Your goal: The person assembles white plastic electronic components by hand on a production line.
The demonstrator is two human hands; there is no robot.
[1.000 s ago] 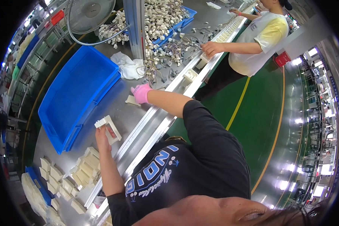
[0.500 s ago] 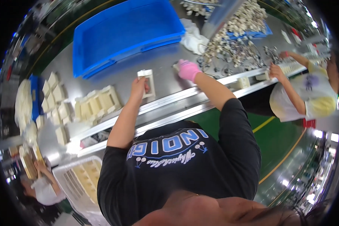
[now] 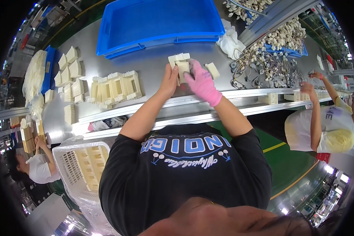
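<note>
A white plastic frame (image 3: pixel 178 58) stands over the metal bench, gripped along its side by my bare left hand (image 3: pixel 168 82). My right hand (image 3: pixel 203 83), in a pink glove, is closed on a cream plastic block (image 3: pixel 183 68) and holds it against the frame's opening. Whether the block sits inside the frame or only in front of it, I cannot tell. Just right of the glove, a second cream block (image 3: pixel 212 70) lies on the bench.
Beyond my hands stands a blue tray (image 3: pixel 161 39). At left are a row of cream frames (image 3: pixel 116 89) and several ribbed cream pieces (image 3: pixel 70 70). Wired connectors (image 3: pixel 263 67) are heaped at right. A white crate (image 3: pixel 72 167) stands near left. Co-workers sit on both sides.
My right hand has come over to my left with a cream block, now against the frame. Before, the hands were apart, the glove low over the bench. The whole view has shifted.
</note>
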